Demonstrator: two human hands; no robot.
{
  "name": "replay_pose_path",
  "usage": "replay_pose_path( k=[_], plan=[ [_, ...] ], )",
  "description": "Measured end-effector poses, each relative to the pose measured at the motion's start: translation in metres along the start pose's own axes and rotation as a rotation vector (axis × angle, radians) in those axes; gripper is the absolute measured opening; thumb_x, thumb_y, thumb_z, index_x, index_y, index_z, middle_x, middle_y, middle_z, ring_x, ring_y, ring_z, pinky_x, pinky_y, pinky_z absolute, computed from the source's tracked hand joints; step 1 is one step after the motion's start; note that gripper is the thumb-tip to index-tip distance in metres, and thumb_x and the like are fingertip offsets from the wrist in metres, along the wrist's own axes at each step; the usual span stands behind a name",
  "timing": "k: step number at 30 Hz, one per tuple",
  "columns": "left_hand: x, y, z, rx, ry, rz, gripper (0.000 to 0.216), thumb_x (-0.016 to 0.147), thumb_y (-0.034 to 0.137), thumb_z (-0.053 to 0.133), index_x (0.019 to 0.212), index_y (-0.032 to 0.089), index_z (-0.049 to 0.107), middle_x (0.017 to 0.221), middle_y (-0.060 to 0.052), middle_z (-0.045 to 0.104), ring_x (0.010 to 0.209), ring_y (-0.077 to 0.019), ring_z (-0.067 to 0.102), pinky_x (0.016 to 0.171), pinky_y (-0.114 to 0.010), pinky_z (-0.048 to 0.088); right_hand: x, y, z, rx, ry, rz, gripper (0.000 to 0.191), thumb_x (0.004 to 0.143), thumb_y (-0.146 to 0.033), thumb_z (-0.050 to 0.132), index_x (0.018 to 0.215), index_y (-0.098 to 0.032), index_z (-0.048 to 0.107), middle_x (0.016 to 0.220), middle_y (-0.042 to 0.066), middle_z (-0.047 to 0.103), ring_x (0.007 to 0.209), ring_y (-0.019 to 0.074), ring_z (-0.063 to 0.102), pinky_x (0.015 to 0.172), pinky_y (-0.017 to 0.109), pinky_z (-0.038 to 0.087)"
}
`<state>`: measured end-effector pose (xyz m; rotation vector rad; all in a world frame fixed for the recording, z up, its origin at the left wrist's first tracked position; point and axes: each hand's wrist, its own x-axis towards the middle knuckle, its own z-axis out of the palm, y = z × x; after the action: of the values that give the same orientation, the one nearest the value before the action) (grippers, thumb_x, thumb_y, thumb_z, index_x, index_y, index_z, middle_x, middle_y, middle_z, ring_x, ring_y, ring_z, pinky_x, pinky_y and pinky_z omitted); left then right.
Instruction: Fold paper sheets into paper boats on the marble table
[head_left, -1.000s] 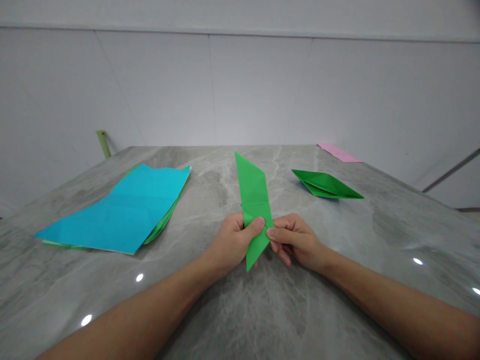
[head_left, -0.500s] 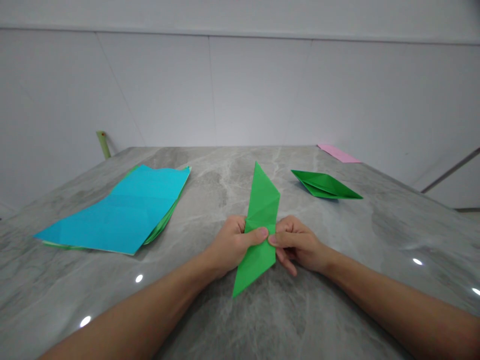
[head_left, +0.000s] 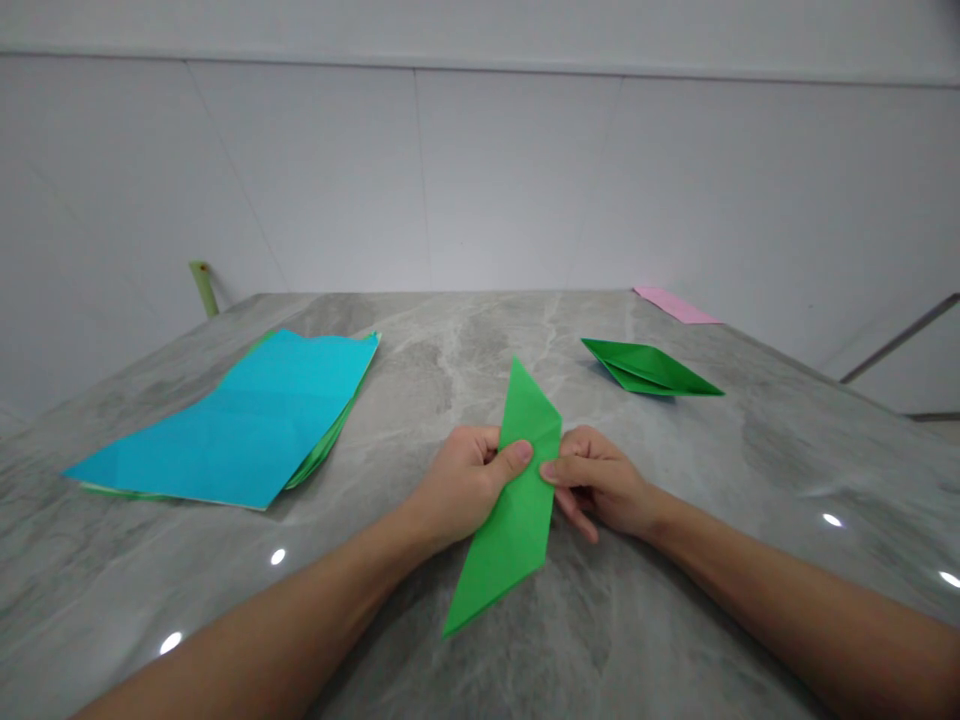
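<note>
A light green sheet of folded paper [head_left: 511, 530], with two pointed ends, is held above the table in front of me. My left hand [head_left: 472, 480] grips its left edge, the thumb lying on the front face and the other fingers behind. On the opposite edge my right hand [head_left: 596, 478] pinches the paper between thumb and curled fingers, with a lower finger hanging loose. One point of the paper faces away from me and the other slants down to the left. The fingertips behind the paper are hidden.
Blue paper [head_left: 262, 410] lies over green sheets on the left of the grey marble table [head_left: 420, 370]. A darker green folded paper piece [head_left: 649, 368] rests to the right, and pink paper [head_left: 677, 305] lies at the far right edge. Behind stands a white wall [head_left: 495, 180].
The green paper has slid down towards me between my hands, its near point now lower and further left. My hands have barely moved. The other papers lie as before.
</note>
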<state>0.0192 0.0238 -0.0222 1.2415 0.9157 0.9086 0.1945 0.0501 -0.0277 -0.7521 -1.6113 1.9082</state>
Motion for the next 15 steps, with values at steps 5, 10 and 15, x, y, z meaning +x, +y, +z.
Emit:
replay_pose_path(
  k=[5,10,15],
  plan=[
    [-0.0013,-0.0016,-0.0001,0.004,-0.082,-0.064,0.035,0.079,0.048,0.066,0.067,0.015,0.063,0.056,0.0,0.056,0.044,-0.0086,0.044,0.042,-0.021,0.033,0.0003,-0.0042,-0.0037,-0.042,0.057,-0.036,0.043,0.073,-0.043,0.062,0.04,-0.017,0.057,0.027,0.0,0.048,0.023,0.0062,0.026,0.033,0.024,0.011],
    [0.0041,-0.0057,-0.0004,0.176,0.072,-0.037,0.038,0.086,0.048,0.056,0.067,0.015,0.062,0.052,0.003,0.047,0.045,-0.0089,0.035,0.041,-0.022,0.024,0.0016,-0.002,-0.0021,-0.123,-0.001,0.003,0.046,0.078,-0.046,0.059,0.042,-0.017,0.055,0.027,-0.001,0.047,0.024,0.0066,0.027,0.033,0.024,0.014],
    [0.003,0.0026,0.0002,0.309,0.046,0.057,0.035,0.088,0.042,0.049,0.066,0.017,0.059,0.055,0.003,0.045,0.049,-0.0106,0.035,0.046,-0.023,0.026,0.0009,-0.0034,-0.0072,-0.114,0.062,-0.072,0.044,0.077,-0.044,0.058,0.043,-0.017,0.054,0.028,-0.001,0.046,0.027,0.0063,0.026,0.035,0.023,0.016]
  ],
)
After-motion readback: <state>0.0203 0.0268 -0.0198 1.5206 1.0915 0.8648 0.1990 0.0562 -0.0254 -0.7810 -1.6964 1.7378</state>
